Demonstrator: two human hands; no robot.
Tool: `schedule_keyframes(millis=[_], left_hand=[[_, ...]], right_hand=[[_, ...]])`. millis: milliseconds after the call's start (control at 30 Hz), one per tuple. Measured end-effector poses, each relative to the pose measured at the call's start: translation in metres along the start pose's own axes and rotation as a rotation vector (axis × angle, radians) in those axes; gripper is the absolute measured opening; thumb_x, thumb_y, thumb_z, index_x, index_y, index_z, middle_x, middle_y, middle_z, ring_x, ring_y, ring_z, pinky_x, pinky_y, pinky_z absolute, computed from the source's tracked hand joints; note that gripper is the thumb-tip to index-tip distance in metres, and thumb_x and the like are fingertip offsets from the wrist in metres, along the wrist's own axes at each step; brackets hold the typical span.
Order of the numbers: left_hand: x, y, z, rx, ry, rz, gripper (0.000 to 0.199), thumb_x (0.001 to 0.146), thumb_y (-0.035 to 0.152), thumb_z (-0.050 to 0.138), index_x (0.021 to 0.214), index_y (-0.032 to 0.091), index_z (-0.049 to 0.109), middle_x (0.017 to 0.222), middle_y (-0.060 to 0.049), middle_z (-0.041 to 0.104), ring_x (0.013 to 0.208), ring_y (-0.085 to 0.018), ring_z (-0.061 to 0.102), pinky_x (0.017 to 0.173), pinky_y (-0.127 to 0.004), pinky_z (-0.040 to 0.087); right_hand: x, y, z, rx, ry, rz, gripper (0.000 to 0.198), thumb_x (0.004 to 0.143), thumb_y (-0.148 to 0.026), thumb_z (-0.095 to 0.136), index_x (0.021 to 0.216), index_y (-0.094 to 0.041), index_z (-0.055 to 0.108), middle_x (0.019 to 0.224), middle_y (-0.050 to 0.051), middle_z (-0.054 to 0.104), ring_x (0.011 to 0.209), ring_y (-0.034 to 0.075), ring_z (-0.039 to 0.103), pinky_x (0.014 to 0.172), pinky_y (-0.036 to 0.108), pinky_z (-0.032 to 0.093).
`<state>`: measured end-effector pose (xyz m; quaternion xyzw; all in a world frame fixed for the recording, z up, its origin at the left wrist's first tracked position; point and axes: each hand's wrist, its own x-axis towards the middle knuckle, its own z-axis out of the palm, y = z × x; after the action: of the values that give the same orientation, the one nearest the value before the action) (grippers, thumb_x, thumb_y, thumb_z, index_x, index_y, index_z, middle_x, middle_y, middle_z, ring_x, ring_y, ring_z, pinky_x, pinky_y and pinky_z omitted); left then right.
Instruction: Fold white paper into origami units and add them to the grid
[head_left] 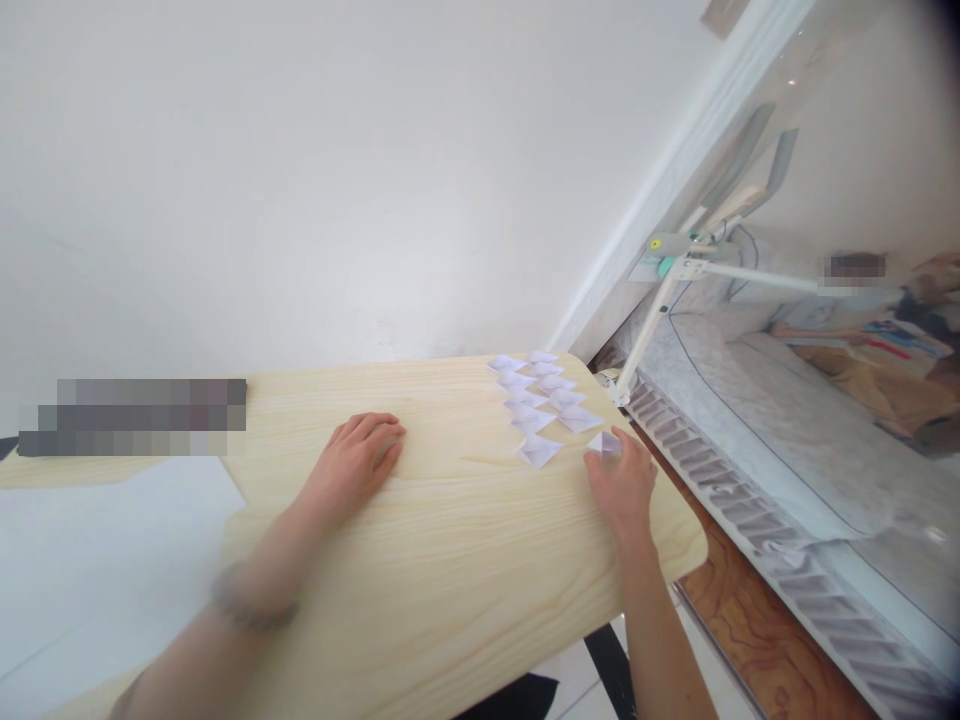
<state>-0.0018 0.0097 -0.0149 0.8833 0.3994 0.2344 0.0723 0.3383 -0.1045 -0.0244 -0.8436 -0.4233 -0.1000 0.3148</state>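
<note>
My right hand (624, 485) is at the right end of the wooden table (420, 560), its thumb and fingers closed around a small folded white paper piece (604, 443). That piece sits at the tabletop, partly hidden by the fingers. Beside it, several more folded paper pieces (538, 450) stand in two columns running toward the wall, pointed and boat-like in shape. My left hand (364, 458) rests palm down on the bare wood left of the columns. Its fingers are loosely bent, the thumb apart, and nothing shows in them.
White paper sheets (97, 560) lie on the table's left side, with a blurred-out dark object (135, 418) behind them. A white wall (360, 180) borders the far edge. Right of the table are a white metal stand (649, 335) and a grey-covered bed (810, 430).
</note>
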Motion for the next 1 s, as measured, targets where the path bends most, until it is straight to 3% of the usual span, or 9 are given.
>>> schedule_keyframes(millis=[267,400,500,733,1000], left_hand=[[0.0,0.0,0.0,0.005,-0.005,-0.004,0.026,0.085,0.03,0.039,0.102,0.021,0.057,0.109,-0.006,0.056,0.104,-0.023,0.048,0.09,-0.039,0.038],[0.0,0.0,0.0,0.007,-0.002,-0.005,0.026,0.085,0.03,0.04,0.102,0.021,0.057,0.109,-0.006,0.056,0.104,-0.023,0.048,0.09,-0.039,0.038],[0.0,0.0,0.0,0.008,-0.002,-0.003,0.026,0.085,0.03,0.04,0.102,0.021,0.056,0.11,-0.006,0.056,0.104,-0.023,0.047,0.09,-0.038,0.037],[-0.001,0.0,0.0,0.003,-0.003,-0.003,0.025,0.085,0.031,0.04,0.102,0.021,0.056,0.11,-0.005,0.056,0.105,-0.022,0.047,0.091,-0.038,0.037],[0.0,0.001,-0.001,0.003,-0.005,-0.008,0.025,0.085,0.031,0.04,0.101,0.021,0.056,0.109,-0.006,0.056,0.104,-0.022,0.048,0.09,-0.038,0.037]], right_hand=[[-0.009,-0.005,0.002,0.034,-0.03,-0.072,0.041,0.068,-0.027,0.049,0.107,-0.017,0.054,0.111,0.011,0.047,0.104,0.026,0.04,0.091,0.04,0.027],[-0.012,-0.009,0.001,0.011,0.045,-0.122,0.035,0.068,-0.027,0.05,0.101,-0.02,0.06,0.12,0.01,0.036,0.099,0.025,0.04,0.088,0.041,0.029],[-0.011,-0.015,0.001,-0.006,0.106,-0.168,0.031,0.067,-0.028,0.054,0.096,-0.022,0.063,0.116,0.009,0.037,0.095,0.024,0.04,0.088,0.042,0.029],[-0.007,-0.015,0.003,-0.013,0.04,-0.203,0.019,0.068,-0.022,0.053,0.082,-0.022,0.066,0.106,0.008,0.043,0.086,0.022,0.042,0.083,0.041,0.032],[-0.01,-0.011,0.0,0.066,0.056,-0.246,0.025,0.071,-0.018,0.048,0.09,-0.02,0.064,0.107,0.009,0.043,0.089,0.021,0.042,0.083,0.039,0.035]])
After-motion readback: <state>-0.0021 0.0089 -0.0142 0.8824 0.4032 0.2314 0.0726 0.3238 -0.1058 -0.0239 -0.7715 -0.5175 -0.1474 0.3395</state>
